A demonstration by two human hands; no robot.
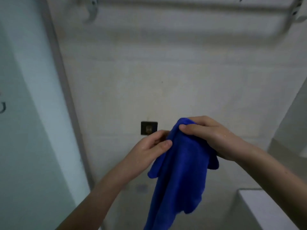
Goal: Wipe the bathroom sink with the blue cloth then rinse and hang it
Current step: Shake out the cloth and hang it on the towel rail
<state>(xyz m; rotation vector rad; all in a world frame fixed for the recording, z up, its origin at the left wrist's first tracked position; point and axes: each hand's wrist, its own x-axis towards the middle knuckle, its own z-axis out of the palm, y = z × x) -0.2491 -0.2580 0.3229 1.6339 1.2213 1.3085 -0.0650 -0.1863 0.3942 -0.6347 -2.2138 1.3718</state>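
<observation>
1. The blue cloth is up in front of a pale wall, held between both hands, with its top bunched near the middle of the view.
2. The right hand clasps the top of the cloth from the right: the thumb lies across the front of the bunched fabric and the other fingers wrap behind it.
3. The left hand pinches the cloth's left edge just below that bunch, thumb on the near side, fingers tucked behind the fold.
4. The two hands are close together, with only the gathered fabric between them.
5. Below the hands the cloth hangs free in long folds, reaching down to the bottom edge of the view; one flap sticks out to the left below the left hand, another to the right under the right wrist.
6. Small droplets glint on the back of the right hand and on the left hand.
7. A small dark square fitting sits on the wall just left of the left hand's fingertips; it may be a hook mount, but the blur makes that hard to tell.
8. A long rail runs across the wall at the top of the view, well above the hands, with a bracket at its left end.
9. A pale greenish panel with a grey frame fills the left side.
10. A white ledge shows at the lower right.
</observation>
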